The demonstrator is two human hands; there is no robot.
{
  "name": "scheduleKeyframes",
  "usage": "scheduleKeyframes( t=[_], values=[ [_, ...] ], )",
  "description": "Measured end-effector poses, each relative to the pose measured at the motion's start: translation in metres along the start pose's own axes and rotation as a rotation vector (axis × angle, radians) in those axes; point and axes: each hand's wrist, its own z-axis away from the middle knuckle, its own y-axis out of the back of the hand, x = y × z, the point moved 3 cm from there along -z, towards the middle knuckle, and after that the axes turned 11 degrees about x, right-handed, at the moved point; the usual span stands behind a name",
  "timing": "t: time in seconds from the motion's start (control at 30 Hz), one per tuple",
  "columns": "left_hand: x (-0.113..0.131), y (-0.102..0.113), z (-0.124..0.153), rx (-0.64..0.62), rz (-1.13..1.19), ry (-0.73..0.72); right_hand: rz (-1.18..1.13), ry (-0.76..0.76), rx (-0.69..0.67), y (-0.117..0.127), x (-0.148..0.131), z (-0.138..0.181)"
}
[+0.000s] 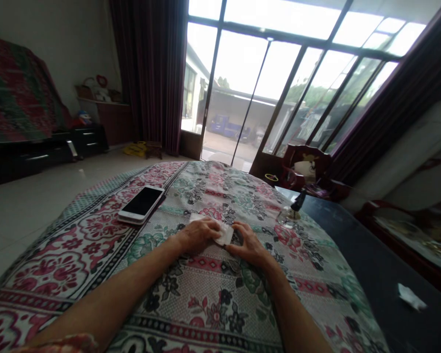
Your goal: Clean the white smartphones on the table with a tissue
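Both of my hands rest on a floral cloth (213, 294) that covers a rounded surface. My left hand (196, 234) lies with curled fingers on a small white piece of paper or tissue (225, 234). My right hand (247, 242) pinches the same white piece from its right side. Part of the white piece sticks out beyond my left fingers. A white smartphone (141, 204) with a dark screen lies face up on the cloth, to the left of my hands and a little farther away.
A small glass bottle with a dark top (291, 212) stands near the cloth's right edge. A dark table (371, 274) with a white paper scrap (410, 297) lies to the right. Glass doors, curtains and a red wooden chair (305, 169) are behind.
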Motion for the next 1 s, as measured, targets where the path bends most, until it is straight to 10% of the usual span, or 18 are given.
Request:
scheduleKeyframes(
  t=[0.33,0.57,1.0],
  values=[
    [-0.056,0.028,0.026,0.123,-0.163,0.314,0.052,-0.027,0.042,-0.002,-0.007,0.002],
    [-0.042,0.025,0.015,0.245,-0.217,0.318,0.072,-0.025,0.246,-0.013,-0.007,0.001],
    [0.002,-0.001,0.002,0.020,-0.183,0.172,0.118,-0.035,0.227,-0.016,-0.003,0.001]
  ],
)
